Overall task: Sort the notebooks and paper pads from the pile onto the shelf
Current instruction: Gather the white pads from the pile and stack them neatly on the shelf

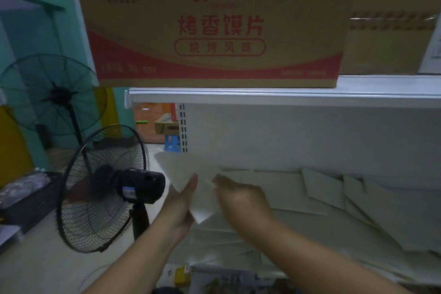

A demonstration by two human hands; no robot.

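Upper shelf board [262, 96]: carrying 2 cardboard boxes side by side, the printed box [214, 21] sitting at the left end and overhanging the front edge, the plain box [391, 31] sitting to its right.
Shelf bay below: holding a loose pile [334, 217] of pale pads and notebooks, lying overlapped and tilted against the back panel [286, 138].
Paper pad [176, 169]: being held up in front of the left end of the bay, tilted, 1 corner pointing up-left, above the near part of the pile.
Left hand [181, 207]: gripping the pad from its left side, thumb lying straight up the near face, the other fingers hiding behind the sheet.
Right hand [241, 200]: pinching the pad's right edge with curled fingertips; blurring too much for telling each finger.
Slotted post [183, 126]: standing at the bay's left edge, just behind the pad's raised corner.
Near fan [102, 188]: standing just left of the left hand, black cage facing left, motor housing pointing toward the pad.
Far fan [52, 93]: standing behind and left of the near fan.
Beyond the post: showing a small carton [167, 124] on the floor, well back.
Writing: reading 烤香馍片 in red on the printed box, with 烧烤风味 in an oval beneath; smaller print being too blurred.
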